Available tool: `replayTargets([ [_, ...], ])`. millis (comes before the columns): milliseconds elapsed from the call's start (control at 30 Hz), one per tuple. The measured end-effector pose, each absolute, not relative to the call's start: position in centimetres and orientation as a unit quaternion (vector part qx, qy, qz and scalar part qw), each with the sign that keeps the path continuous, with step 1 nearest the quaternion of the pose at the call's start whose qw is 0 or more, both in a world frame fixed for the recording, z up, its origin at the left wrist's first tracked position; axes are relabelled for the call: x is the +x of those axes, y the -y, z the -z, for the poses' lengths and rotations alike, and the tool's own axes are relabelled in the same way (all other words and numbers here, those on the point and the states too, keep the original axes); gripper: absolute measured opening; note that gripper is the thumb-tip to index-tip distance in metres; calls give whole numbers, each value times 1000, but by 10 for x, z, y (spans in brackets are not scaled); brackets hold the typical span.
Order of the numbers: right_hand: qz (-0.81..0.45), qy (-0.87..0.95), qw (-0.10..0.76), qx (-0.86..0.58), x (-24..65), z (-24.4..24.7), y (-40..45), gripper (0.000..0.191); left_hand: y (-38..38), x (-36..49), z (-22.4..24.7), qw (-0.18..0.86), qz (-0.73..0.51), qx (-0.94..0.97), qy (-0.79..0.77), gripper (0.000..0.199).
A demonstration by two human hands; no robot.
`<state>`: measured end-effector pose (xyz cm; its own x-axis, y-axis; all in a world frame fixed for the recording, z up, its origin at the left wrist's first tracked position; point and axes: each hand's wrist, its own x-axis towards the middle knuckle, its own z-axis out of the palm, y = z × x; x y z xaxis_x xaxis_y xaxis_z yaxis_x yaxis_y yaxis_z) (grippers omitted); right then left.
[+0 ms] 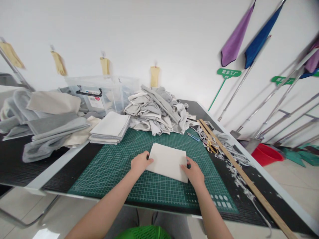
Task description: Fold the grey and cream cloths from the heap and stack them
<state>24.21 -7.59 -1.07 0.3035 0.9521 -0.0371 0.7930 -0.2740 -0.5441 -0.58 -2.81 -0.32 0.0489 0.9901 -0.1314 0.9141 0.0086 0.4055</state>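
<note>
Counting two bare hands [141, 162], one white fabric piece [168, 161], one cutting mat [99, 176], one stack of folded cloths [109, 127], two loose fabric piles [159, 111]. Also four yellow gloves [154, 77], one pair of gold-handled scissors [212, 149], one blue tool [193, 136], one red bucket [266, 154]. At least two each: green signs [220, 71], purple cloths [235, 39], blue cloths [260, 38]. Clear bins [114, 109]: one or two, can't tell.

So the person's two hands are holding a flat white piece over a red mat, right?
Not quite: the head view shows the mat is green, not red. The left hand and right hand are holding the flat white piece over it.
</note>
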Motion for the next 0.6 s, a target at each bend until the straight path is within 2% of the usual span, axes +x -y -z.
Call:
replayTargets([
  [100,-187,584,247,-750,241,16,82,48,29,-7,5,175,-104,709,-675,34],
  [200,-195,594,287,-726,235,19,95,45,26,-10,6,150,-105,737,-650,27],
  [367,-284,635,295,-655,204,13,129,36,16,-6,0,90,-101,758,-638,22],
  [500,-417,623,270,-604,165,8,152,47,18,6,-6,15,-163,752,-639,34],
  [600,-509,608,262,-550,144,6,164,54,35,16,-8,65,-183,797,-572,39],
])
